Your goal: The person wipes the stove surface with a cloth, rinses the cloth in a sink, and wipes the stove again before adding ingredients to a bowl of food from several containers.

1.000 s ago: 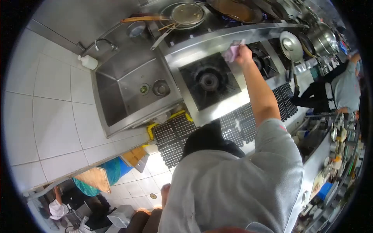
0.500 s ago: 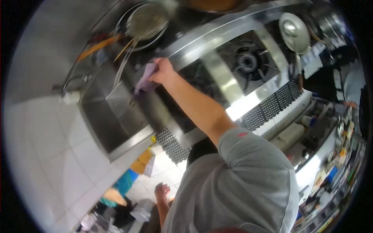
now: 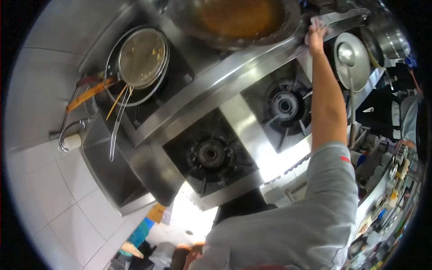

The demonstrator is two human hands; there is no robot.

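My right hand (image 3: 317, 37) reaches far out to the upper right, over the steel ledge (image 3: 265, 56) behind the burners. It is closed on a pale purple cloth (image 3: 317, 21), mostly hidden by the fingers. Just left of this hand sits a large wok (image 3: 288, 20) with brown liquid in it. On the other side stands a round metal pan (image 3: 357, 74) with a ladle (image 3: 346, 54) lying in it. My left hand (image 3: 192, 258) hangs low beside my body at the bottom edge; its fingers do not show clearly.
Two gas burners, a near one (image 3: 210, 154) and a far one (image 3: 285, 104), are set in the steel stove. At left, a mesh strainer (image 3: 141, 58) rests over a pot beside a steel sink (image 3: 108, 162) with a tap (image 3: 69, 135). Another person (image 3: 407, 117) stands at far right.
My right hand has swept with the cloth from near the sink, along the ledge, to the right end by the pan. The view has shifted, showing more of the wok. My left hand sits lower.
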